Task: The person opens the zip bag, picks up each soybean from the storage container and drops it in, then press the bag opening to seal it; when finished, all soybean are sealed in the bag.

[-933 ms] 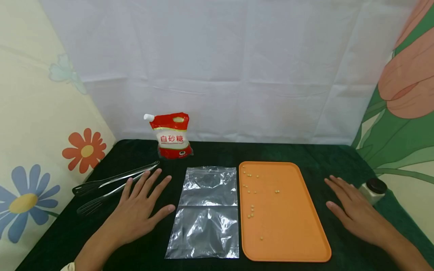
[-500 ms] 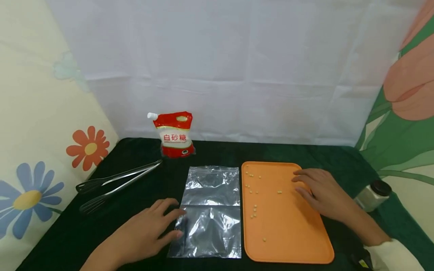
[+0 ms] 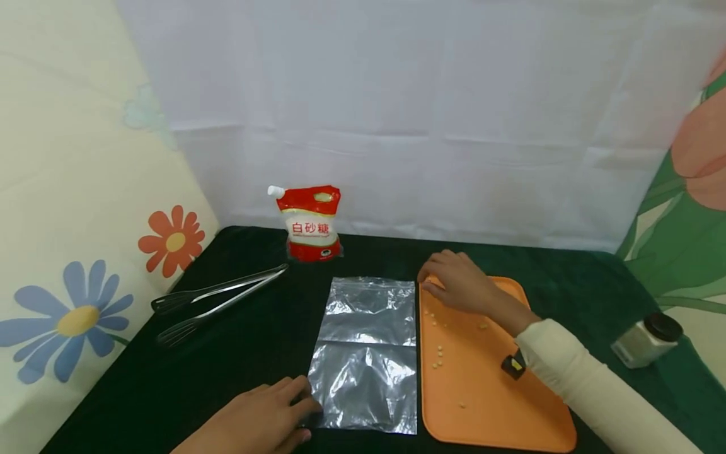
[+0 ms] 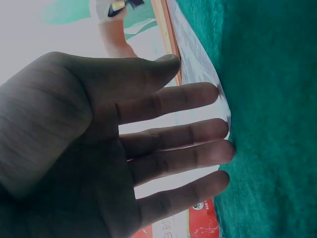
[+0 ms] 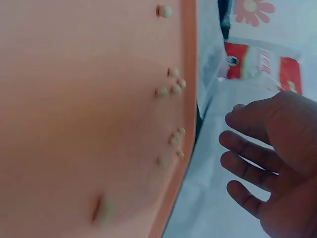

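A clear plastic bag [image 3: 365,353] lies flat left of an orange tray [image 3: 499,403] that carries several small pale beads [image 3: 439,353]. My left hand [image 3: 261,416] is at the bag's lower left edge; in the left wrist view the same hand [image 4: 148,139] has its fingers extended and holds nothing. Over the tray's upper left corner reaches my right hand [image 3: 459,280], close to the bag's top right. The right wrist view shows that hand [image 5: 277,158] with relaxed, slightly bent fingers and nothing in them, beside the tray rim [image 5: 189,74]. Whether either hand touches the bag or tray, I cannot tell.
Behind the bag stands a red and white sugar pouch [image 3: 312,224] with a white cap. Metal tongs [image 3: 227,293] lie spread at the left on the dark green cloth [image 3: 249,353]. A dark-lidded jar [image 3: 646,340] lies tilted at the far right.
My right hand has moved left from beside the jar across the tray to its upper left corner. From near the tongs, my left hand has come down and right to the bag's lower left edge.
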